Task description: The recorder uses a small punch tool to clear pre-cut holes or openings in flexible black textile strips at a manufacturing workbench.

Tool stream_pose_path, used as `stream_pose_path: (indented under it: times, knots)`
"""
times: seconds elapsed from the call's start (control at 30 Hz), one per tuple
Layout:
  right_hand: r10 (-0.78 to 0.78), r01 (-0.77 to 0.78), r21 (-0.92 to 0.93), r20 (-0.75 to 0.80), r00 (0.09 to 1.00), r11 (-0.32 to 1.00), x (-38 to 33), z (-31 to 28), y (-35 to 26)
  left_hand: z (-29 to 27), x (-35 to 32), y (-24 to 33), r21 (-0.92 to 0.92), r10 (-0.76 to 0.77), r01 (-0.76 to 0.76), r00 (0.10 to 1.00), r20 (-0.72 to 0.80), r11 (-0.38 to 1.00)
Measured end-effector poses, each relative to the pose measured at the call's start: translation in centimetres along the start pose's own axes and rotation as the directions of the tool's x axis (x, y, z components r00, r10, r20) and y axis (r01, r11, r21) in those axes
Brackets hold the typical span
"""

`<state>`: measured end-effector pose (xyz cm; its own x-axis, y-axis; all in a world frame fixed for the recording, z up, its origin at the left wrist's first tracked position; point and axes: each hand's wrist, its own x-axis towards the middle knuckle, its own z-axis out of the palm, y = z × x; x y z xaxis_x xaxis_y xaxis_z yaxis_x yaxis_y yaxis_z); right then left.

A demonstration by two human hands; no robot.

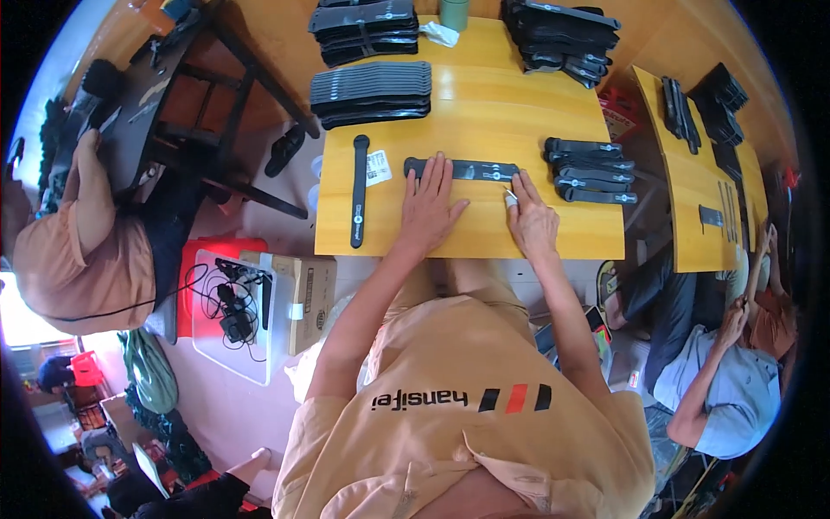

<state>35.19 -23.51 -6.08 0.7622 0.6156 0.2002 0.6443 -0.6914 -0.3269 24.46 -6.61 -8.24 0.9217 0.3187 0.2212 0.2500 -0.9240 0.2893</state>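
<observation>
A black strap (471, 169) with a pale print lies crosswise on the yellow table (484, 229) in front of me. My left hand (430, 203) rests flat on its left part, fingers stretched out and thumb apart. At the strap's right end, the fingertips of my right hand (533, 218) touch it with fingers extended. Something small and white sits around a digit of that hand; I cannot make out what it is. Left of my left hand, a second black strap (358, 195) lies lengthwise, beside a white printed label (378, 168).
Stacks of black straps lie at back left (370, 91), back right (562, 39) and right (590, 171). A green cylinder (454, 13) and crumpled tissue (439, 35) stand at the back. On the floor left is a clear bin (259, 346) with cables. Co-workers sit on both sides.
</observation>
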Motion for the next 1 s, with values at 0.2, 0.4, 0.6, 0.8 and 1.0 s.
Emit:
stream_pose_path:
  times: [0.2,0.4,0.6,0.8,1.0]
  knots:
    - [-0.073,0.076,0.037,-0.061,0.995,0.996,-0.1,0.8,0.2,-2.9,-2.3,-1.9,0.056,-0.252,0.261,0.96,-0.124,0.964]
    - [-0.146,0.143,-0.031,-0.193,0.97,0.989,-0.3,1.4,2.5,-23.8,-3.0,7.1,-0.996,0.24,-0.065,0.968,-0.078,-0.061]
    - [-0.038,0.048,0.076,-0.124,0.992,0.996,0.1,0.5,0.4,-22.2,-6.9,11.4,-0.729,0.045,-0.359,0.881,-0.47,-0.583]
    - [-0.062,0.07,0.065,-0.128,0.99,0.995,0.0,0.7,0.5,-20.0,-7.4,11.1,-0.812,-0.055,-0.376,0.917,-0.395,-0.447]
    - [-0.077,0.087,0.046,-0.183,0.98,0.995,-0.2,0.5,0.2,-20.6,-7.4,5.3,-0.857,-0.151,-0.361,0.932,-0.328,-0.368]
